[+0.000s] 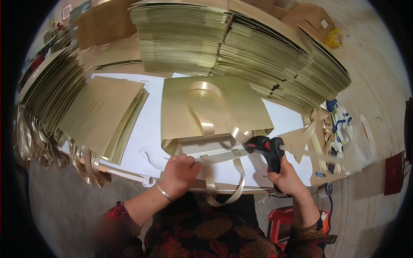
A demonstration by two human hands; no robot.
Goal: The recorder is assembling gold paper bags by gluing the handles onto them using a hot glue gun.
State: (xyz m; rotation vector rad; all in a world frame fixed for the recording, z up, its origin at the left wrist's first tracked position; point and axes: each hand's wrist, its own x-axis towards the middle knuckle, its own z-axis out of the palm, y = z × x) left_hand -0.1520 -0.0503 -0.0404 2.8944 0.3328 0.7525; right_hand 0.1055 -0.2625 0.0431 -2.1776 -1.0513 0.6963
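Note:
A gold paper gift bag [180, 107] lies on its side on the white-covered table, its mouth facing me. One ribbon handle [205, 87] loops over its upper face; a second ribbon handle [211, 189] hangs from the lower lip past the table edge. My left hand [180, 173] is closed on the left part of that lower lip, fingers curled. My right hand [289, 177] grips a black glue gun [271, 152] with a whitish glue stick jutting from its back. The gun's nozzle points left, at the right side of the bag's mouth; its tip is hard to make out.
Tall stacks of flat gold bags [180, 41] line the table's back. At left are a smaller pile of flat bags [103, 114] and more bags with dangling ribbons [32, 142]. Loose ribbons [320, 118] lie at right. A red stool [279, 219] stands below the table.

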